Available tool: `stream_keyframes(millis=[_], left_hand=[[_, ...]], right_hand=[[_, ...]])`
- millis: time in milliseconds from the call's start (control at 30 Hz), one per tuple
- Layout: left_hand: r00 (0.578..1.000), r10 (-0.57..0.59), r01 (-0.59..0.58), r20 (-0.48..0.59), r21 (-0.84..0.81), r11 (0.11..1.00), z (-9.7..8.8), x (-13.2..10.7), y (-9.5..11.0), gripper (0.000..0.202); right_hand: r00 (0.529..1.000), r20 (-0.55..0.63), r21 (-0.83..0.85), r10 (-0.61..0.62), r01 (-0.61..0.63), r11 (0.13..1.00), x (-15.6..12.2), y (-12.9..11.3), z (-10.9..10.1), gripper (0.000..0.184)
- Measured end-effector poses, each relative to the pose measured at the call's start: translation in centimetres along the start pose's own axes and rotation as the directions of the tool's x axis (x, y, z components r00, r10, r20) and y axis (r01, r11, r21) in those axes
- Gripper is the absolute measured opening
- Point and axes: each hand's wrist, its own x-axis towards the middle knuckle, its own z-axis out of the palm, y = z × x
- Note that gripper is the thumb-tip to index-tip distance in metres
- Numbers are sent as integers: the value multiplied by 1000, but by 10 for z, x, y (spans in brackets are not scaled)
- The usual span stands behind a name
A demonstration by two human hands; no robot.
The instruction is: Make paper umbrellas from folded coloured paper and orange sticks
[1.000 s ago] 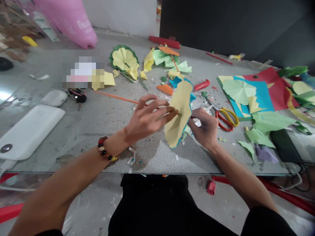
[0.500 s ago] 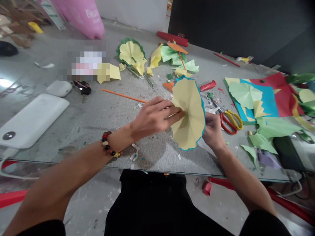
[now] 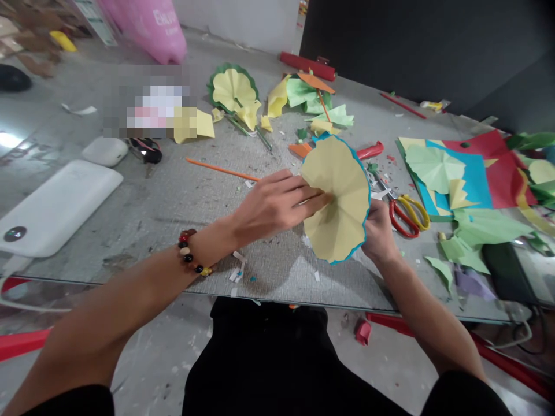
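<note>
Pleated paper fan (image 3: 338, 199), yellow face and blue rim, is held up over the table's near-middle and spread almost to a full disc. Left hand (image 3: 277, 205) is open, fingers extended and laid across the yellow face, with the tips reaching the pleat centre. Thumb is hidden, so can't confirm a pinch. Right hand (image 3: 379, 231) is curled at the fan's right side, fingers hidden behind the paper, apparently gripping from the back. Reads as a two-sided hold: centre pinned from the front, back supported, rim left free so the pleats can splay.

Delta: a second ago the paper was a narrow, part-open strip. Now it's much wider and rounder, and sits further right in view.

Nearby: orange paper straw (image 3: 221, 171) on the table, left of the fan, its end just by the left hand. Red-and-yellow-handled scissors (image 3: 398, 222) lie right of the right hand. Red tool handle (image 3: 370, 151) sits just beyond the fan. Farther out: yellow-and-green paper flower (image 3: 234, 89) on the far side, coloured paper sheets (image 3: 474, 179) at right.
</note>
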Motion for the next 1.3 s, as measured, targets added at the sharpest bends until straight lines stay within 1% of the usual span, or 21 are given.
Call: stream_keyframes(millis=[67,200,333,533,733,900,1033,1167,1300], left_hand=[[1000,13,-13,8,-2,1000,-1,1,0,27],[1000,8,-9,22,53,999,1,2,-3,21],[1000,3,-2,-13,58,998,5,2,-4,18],[999,12,-10,-41,50,999,3,-1,-3,18],[1000,-5,4,11,56,998,4,0,0,18],[999,9,-5,-43,95,995,7,2,0,15],[999,-6,11,-36,130,991,7,3,0,13],[999,-17,22,-38,135,991,7,1,2,13],[999,12,-6,-42,137,990,10,-1,2,13]], right_hand=[[1000,17,18,13,-14,1000,0,0,-1,27],[999,30,52,35,-36,998,-1,0,1,27],[1000,-4,31,24,-24,999,-2,-2,4,26],[999,-33,27,11,-10,1000,-3,-7,6,20],[999,-39,11,13,-13,1000,-3,-9,8,23],[997,-75,-19,3,-4,1000,-3,-11,10,22],[996,-86,-15,10,-11,1000,-3,-15,11,20],[989,-145,-17,-25,22,1000,-3,-19,12,20],[990,-131,-52,-57,51,997,-3,-19,11,16]])
